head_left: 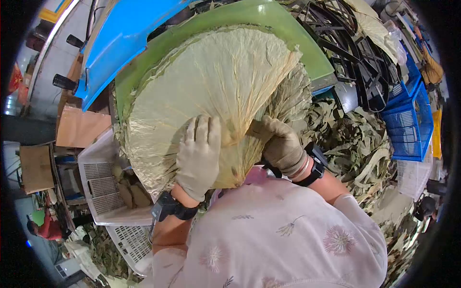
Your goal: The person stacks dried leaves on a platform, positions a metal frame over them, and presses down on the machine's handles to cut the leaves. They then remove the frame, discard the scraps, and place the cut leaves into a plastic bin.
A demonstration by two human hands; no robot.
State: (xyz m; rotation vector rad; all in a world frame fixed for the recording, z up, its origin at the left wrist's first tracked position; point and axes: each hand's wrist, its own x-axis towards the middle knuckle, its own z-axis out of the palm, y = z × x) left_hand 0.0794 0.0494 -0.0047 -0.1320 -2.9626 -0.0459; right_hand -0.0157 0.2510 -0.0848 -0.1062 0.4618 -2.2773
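Observation:
A large pale dried leaf (206, 77), fan-shaped with ribs, lies over a stack of similar leaves on a green surface (269, 19). My left hand (199, 156), in a light glove, rests flat on the leaf's lower middle with its fingers stretched out. To the right, my right hand (284, 146), also gloved, has its fingers bent round the leaf's right edge near the folded centre. Darker crumpled leaves (295, 96) show beyond that edge.
A white basket (98, 187) with brown pieces stands at left, below a cardboard box (81, 127). A blue panel (113, 43) leans upper left. Leaf strips (355, 144) are heaped at right, near blue crates (408, 125) and black frames (355, 53). Another person (48, 228) is far left.

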